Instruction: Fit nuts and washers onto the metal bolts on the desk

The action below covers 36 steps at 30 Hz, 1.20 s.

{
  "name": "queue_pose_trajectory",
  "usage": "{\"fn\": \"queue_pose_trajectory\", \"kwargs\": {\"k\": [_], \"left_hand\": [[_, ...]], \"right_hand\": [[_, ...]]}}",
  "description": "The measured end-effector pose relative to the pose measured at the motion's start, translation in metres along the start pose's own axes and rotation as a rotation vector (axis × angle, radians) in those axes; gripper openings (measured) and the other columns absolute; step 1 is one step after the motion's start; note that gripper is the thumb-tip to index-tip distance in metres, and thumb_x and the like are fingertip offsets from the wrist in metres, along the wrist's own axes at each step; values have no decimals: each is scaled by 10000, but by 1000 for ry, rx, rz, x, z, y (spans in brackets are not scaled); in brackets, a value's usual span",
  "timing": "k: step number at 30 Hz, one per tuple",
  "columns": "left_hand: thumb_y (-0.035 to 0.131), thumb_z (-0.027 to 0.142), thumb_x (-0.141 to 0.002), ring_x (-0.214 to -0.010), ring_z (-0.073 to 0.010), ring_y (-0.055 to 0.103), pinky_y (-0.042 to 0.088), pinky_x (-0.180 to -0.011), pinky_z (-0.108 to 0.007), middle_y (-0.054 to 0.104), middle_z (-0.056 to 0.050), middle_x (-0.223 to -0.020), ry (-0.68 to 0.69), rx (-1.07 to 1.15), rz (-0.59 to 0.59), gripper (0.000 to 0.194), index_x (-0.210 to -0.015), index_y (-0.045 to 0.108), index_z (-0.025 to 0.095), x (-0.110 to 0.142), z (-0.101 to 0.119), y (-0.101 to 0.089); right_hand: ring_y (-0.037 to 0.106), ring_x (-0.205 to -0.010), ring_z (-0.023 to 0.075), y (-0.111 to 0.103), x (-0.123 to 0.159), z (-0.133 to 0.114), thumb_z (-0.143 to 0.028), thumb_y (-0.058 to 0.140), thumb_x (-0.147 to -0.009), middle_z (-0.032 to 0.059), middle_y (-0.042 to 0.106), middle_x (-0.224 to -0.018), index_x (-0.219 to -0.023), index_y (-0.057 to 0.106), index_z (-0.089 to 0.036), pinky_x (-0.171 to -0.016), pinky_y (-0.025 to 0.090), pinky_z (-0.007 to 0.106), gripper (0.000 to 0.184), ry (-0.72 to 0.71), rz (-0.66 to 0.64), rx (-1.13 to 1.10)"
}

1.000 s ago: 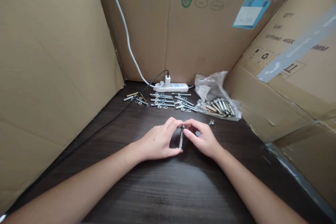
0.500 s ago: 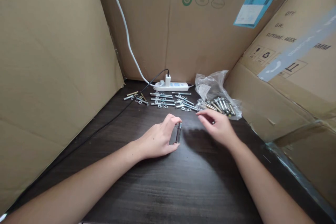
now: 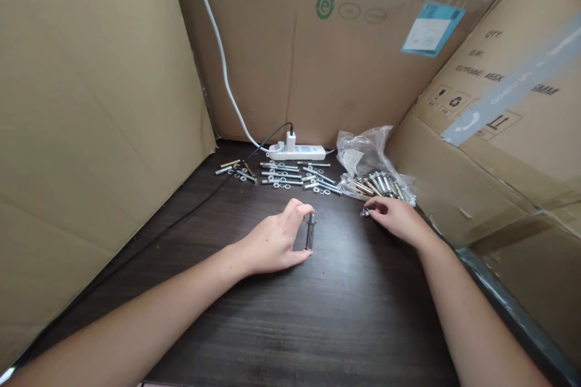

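My left hand (image 3: 275,242) is closed on an expansion bolt (image 3: 310,233), held upright between the thumb below and a curled finger at the top. A washer sits round the bolt near its upper end. To the right, my right hand (image 3: 394,216) pinches a small shiny nut (image 3: 364,213) between its fingertips, just above the dark table. It is close to the front of a clear plastic bag (image 3: 358,148) holding several assembled expansion bolts (image 3: 384,181). Some of the right hand's fingers are hidden behind the others.
Loose bolts, nuts and washers (image 3: 281,175) lie in rows at the back of the table (image 3: 290,326). More sleeves and nuts (image 3: 233,169) lie left of them. A white power strip (image 3: 299,152) with a plugged-in black cable (image 3: 181,222) stands behind. Cardboard walls (image 3: 254,60) enclose three sides.
My right hand has moved right, away from the left hand, and the nut now shows at its fingertips. My left hand holds the bolt in nearly the same place.
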<state>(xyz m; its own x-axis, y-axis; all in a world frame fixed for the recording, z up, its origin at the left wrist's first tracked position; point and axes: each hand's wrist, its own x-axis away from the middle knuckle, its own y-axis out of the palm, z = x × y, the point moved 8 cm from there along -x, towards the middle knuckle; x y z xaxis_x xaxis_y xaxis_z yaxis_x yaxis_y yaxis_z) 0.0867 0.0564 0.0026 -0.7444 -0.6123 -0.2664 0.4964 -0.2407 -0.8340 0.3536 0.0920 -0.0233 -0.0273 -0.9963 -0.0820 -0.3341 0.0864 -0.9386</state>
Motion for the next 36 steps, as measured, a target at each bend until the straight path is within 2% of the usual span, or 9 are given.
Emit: {"fn": "queue_pose_trajectory", "kwargs": {"k": [4,12,17,21,27,30,36], "left_hand": [[645,313,-755,-659,-120,534,503,-642,-345,421,-77,-1198,-6,4,-6,593,-1206,265,253,0,0,1],[654,327,-752,-675,-130,547,515,-654,-353,423,-78,-1210,-5,10,-17,601,-1212,276,253,0,-1,2],[650,337,-752,-635,-113,541,506,-640,-342,433,-70,-1193,-18,15,-16,604,-1224,282,259,0,-1,2],[647,341,-755,-592,-97,524,494,-613,-325,437,-69,-1198,-16,-3,-23,605,-1228,281,257,0,0,1],[649,342,-752,-587,-97,521,495,-616,-326,435,-74,-1210,-10,-23,-31,612,-1229,278,249,0,1,1],[649,342,-754,-560,-87,502,493,-607,-325,437,-76,-1207,-7,-24,-36,614,-1233,276,245,0,1,2],[648,348,-755,-546,-83,498,498,-605,-332,449,-77,-1190,6,-24,-26,610,-1230,282,241,0,3,0]], "right_hand": [[596,-668,179,2,-1,-1,-253,537,-756,10,662,-763,-956,689,-239,-622,410,291,251,-10,-13,-17],[592,-654,166,5,-3,2,-279,545,-758,9,663,-750,-900,671,-229,-614,407,266,197,31,-51,2],[613,-723,188,1,-5,1,-256,518,-773,36,699,-831,-867,678,-224,-633,411,269,188,41,9,58],[611,-713,191,1,-5,0,-261,507,-786,30,701,-818,-844,671,-225,-639,421,276,178,30,9,61],[618,-782,193,-3,-3,-6,-262,494,-815,36,701,-937,-938,688,-230,-723,452,303,232,-52,52,3],[617,-841,199,-5,-2,-15,-296,488,-834,50,686,-995,-968,696,-228,-750,457,309,256,-102,90,8],[599,-942,236,-1,-3,-26,-390,549,-807,45,680,-974,-862,707,-234,-770,448,336,229,-75,139,145]]}}
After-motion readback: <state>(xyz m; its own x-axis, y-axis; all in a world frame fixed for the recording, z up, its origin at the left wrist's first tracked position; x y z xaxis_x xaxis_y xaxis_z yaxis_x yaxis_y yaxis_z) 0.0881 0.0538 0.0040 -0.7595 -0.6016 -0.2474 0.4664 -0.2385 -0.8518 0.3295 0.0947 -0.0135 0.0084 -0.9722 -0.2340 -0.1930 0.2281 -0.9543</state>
